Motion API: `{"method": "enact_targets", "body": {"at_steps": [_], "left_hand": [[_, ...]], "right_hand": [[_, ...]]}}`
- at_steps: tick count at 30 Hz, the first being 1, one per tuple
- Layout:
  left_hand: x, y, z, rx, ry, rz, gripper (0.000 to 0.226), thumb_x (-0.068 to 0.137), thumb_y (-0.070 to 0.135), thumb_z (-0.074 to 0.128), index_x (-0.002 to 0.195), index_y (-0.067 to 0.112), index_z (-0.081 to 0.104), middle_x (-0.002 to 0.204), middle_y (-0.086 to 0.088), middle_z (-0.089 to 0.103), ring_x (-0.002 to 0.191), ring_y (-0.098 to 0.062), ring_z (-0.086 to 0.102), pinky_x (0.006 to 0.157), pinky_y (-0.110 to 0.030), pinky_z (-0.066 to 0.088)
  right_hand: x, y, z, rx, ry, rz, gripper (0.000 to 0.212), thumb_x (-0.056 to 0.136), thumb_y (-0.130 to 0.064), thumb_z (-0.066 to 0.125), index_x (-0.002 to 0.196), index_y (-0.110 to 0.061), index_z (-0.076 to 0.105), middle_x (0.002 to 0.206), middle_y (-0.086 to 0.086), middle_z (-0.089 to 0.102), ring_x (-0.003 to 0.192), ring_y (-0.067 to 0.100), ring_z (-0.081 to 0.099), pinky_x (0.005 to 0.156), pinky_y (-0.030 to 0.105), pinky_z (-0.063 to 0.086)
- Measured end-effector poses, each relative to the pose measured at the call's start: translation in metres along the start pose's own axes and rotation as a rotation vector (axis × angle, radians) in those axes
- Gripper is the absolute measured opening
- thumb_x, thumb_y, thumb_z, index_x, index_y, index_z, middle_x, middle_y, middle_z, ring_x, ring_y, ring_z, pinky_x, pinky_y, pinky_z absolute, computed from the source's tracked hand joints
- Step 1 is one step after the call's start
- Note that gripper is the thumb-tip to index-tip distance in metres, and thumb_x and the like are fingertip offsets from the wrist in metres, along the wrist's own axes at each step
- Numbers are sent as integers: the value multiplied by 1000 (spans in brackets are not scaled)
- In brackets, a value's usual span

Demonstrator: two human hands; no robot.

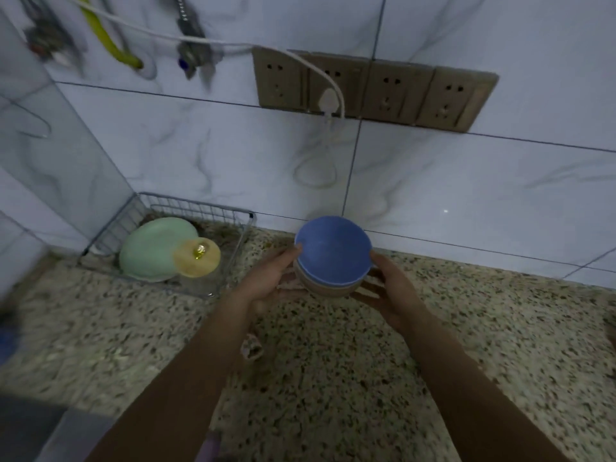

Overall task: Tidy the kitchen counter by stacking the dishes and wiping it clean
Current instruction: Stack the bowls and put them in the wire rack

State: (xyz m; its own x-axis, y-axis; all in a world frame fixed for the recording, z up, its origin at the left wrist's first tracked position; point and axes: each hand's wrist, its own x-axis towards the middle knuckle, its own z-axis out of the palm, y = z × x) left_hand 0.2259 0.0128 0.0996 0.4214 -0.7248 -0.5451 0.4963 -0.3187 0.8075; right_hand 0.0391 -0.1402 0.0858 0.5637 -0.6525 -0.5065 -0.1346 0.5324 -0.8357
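Stacked bowls gripped between left hand and right hand; wire rack, green plate leftward.

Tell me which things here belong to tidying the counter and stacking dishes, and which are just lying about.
Job in hand:
- bowl stack, blue on beige, held by left hand and right hand
- green plate and small yellow dish in wire rack
- speckled counter

Lying about:
- wall sockets
- white plug
- yellow hose
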Motion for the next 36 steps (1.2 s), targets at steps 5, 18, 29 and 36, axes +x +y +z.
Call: {"method": "enact_targets", "body": {"at_steps": [5,18,29,36], "left_hand": [[-22,33,-37,24,41,113,41,95,52,66,127,26,67,125,2,74,114,-22,71,89,-50,62],[-89,121,-138,-41,348,304,53,89,60,68,126,21,68,124,3,72,118,-17,66,83,-44,64],[-88,118,-236,-198,537,297,41,97,55,61,126,28,70,122,1,71,116,-20,65,93,-48,61],[-53,77,-283,-361,589,209,34,103,43,57,124,19,67,116,-9,66,104,-27,66,86,-48,61]], "right_hand": [[-3,-15,53,18,-48,-29,31,100,-45,60,123,-26,69,125,7,69,111,33,70,95,56,58],[23,-84,209,-102,-329,-67,29,101,-38,61,124,-21,67,120,11,70,110,34,70,91,50,61],[99,-75,341,-281,-582,75,28,99,-36,64,120,-18,63,109,12,66,103,33,69,94,49,58],[160,-32,381,-477,-675,230,50,95,-43,67,135,-15,60,132,19,63,117,37,66,100,50,56]]}}
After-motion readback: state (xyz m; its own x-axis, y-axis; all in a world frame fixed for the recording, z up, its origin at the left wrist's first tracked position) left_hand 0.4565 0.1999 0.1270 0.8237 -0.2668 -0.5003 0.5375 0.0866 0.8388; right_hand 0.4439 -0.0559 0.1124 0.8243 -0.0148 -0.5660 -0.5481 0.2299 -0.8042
